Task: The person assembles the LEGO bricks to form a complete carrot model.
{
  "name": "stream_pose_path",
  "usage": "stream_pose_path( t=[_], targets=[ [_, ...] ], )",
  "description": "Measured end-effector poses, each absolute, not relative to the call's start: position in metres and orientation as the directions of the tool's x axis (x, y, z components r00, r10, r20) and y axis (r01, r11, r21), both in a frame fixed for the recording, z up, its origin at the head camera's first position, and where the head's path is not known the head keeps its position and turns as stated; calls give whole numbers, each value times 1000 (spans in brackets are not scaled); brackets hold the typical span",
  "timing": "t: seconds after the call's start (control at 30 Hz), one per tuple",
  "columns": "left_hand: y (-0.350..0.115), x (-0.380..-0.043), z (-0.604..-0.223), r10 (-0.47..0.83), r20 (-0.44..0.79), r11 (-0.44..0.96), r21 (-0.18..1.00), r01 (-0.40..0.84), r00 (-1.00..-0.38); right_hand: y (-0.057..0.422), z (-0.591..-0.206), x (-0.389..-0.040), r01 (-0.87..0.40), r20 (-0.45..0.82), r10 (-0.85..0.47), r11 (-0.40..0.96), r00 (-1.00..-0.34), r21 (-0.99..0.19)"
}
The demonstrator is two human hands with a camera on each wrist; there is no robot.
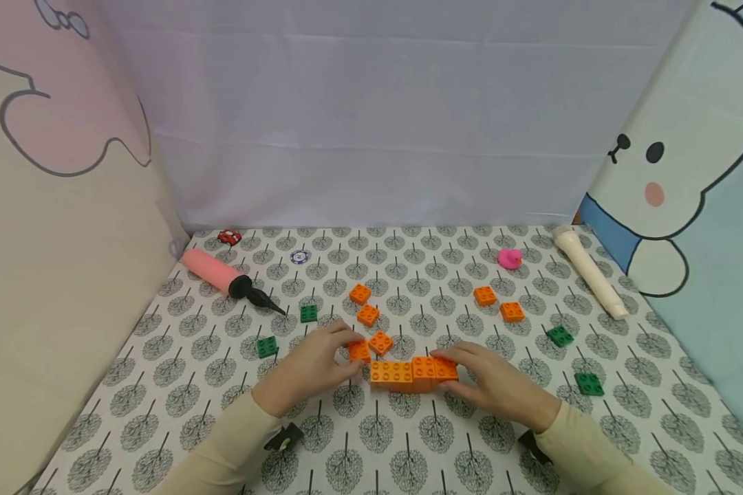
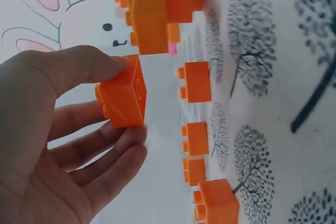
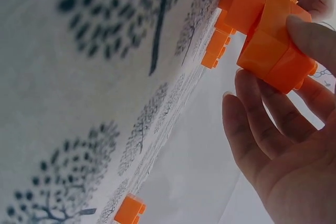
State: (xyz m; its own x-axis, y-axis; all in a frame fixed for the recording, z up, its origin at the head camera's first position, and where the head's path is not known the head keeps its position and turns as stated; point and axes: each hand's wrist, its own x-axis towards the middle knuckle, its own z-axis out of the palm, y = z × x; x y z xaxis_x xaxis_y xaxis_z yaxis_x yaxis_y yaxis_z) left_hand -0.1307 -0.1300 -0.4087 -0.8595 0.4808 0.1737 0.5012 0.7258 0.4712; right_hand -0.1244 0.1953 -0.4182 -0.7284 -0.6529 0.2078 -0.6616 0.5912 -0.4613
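My left hand pinches a square orange toy brick between thumb and fingers. In the left wrist view that brick is tilted, its hollow underside partly showing. Just right of it, a row of joined orange bricks has a raised part at its right end. My right hand grips that raised end, thumb on the near side and fingers behind. The right wrist view shows the joined bricks lifted off the cloth, with the thumb and fingertips of my right hand on them.
Loose orange bricks lie beyond my hands, one close to the held brick and another at right. Green bricks lie on both sides. Farther back are a pink pump, poker chip, red toy car, pink duck and white tube.
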Motion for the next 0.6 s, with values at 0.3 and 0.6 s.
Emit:
stream_pose_path(
  t=[0.3, 0.6],
  targets=[
    [-109, -129, -412, 530, 269, 603, 548, 580, -805, 195, -416, -125, -647, 192, -646, 600, -739, -470],
    [-85, -127, -417, 593, 301, 527, 556, 643, -746, 194, -418, -126, -654, 200, -651, 593, -733, -470]
  ],
)
